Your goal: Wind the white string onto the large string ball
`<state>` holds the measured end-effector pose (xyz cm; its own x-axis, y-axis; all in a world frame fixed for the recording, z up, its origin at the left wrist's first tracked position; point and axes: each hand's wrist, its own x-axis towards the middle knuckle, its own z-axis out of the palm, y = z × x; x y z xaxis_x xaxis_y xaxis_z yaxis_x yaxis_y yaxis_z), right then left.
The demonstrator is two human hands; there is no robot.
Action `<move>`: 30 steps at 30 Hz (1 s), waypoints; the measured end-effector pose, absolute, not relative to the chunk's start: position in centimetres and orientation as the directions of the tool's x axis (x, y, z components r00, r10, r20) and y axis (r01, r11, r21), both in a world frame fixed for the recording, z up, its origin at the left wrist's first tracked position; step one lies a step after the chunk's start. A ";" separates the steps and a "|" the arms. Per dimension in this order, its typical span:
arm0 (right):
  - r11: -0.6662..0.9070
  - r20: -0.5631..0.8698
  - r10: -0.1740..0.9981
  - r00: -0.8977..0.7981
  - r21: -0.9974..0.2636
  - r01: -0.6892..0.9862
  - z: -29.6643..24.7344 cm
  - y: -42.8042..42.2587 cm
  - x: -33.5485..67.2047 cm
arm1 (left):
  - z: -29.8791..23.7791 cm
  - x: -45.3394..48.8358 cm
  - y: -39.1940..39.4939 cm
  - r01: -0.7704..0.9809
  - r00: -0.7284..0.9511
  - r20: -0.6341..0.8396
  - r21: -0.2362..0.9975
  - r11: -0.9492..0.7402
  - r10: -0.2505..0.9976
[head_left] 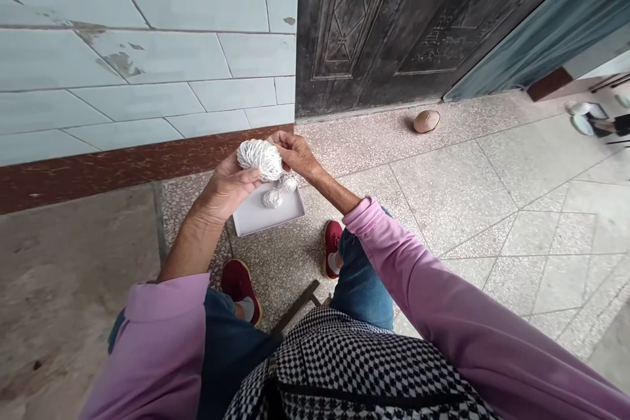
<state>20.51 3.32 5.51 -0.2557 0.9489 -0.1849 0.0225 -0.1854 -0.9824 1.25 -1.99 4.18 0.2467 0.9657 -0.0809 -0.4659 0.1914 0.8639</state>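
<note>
A large ball of white string (pixel 258 159) is held up in front of me, above a shallow pale box. My left hand (pixel 227 187) grips it from the left, with the thumb along its lower side. At its right edge, my right hand (pixel 294 156) has its fingers closed in a pinch; what they pinch, perhaps string from the ball, is too small to make out. Two smaller balls of white string (pixel 272 198) lie in the pale box (pixel 268 220) on the floor below.
A round tan object (pixel 426 121) lies on the speckled floor by the dark carved door (pixel 359 26). A tiled wall (pixel 147 59) rises ahead on the left. My red shoes (pixel 241 289) flank the box's near side, and a wooden stool part (pixel 300 305) shows between my legs.
</note>
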 end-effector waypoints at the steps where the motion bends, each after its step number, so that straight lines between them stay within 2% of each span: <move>1: -0.182 -0.180 0.950 -0.255 -0.983 0.015 5.4 3.3 20.4 | 4.3 1.3 -2.0 -0.469 0.237 -0.075 0.864 0.181 0.969; 9: -0.151 -0.147 0.955 -0.259 -0.988 0.004 2.5 3.4 19.2 | 4.3 1.1 -1.7 -0.492 0.183 -0.047 0.860 0.133 0.982; 16: -0.158 -0.148 0.940 -0.308 -0.987 -0.007 2.1 3.2 18.8 | 4.5 0.8 -1.5 -0.461 0.127 -0.037 0.883 0.092 0.991; 21: -0.190 -0.167 0.896 -0.411 -0.982 -0.014 1.6 2.4 18.6 | 4.6 0.5 -1.0 -0.445 0.075 -0.014 0.894 0.046 0.997; 27: -0.133 -0.187 0.824 -0.536 -0.982 0.137 1.8 -0.2 18.0 | 4.6 -0.4 -0.4 -0.363 -0.023 -0.027 0.932 0.017 0.999; 30: -0.152 -0.189 0.768 -0.612 -0.982 0.112 2.4 -0.5 18.4 | 4.3 -0.7 -0.1 -0.346 -0.042 -0.006 0.938 -0.009 0.999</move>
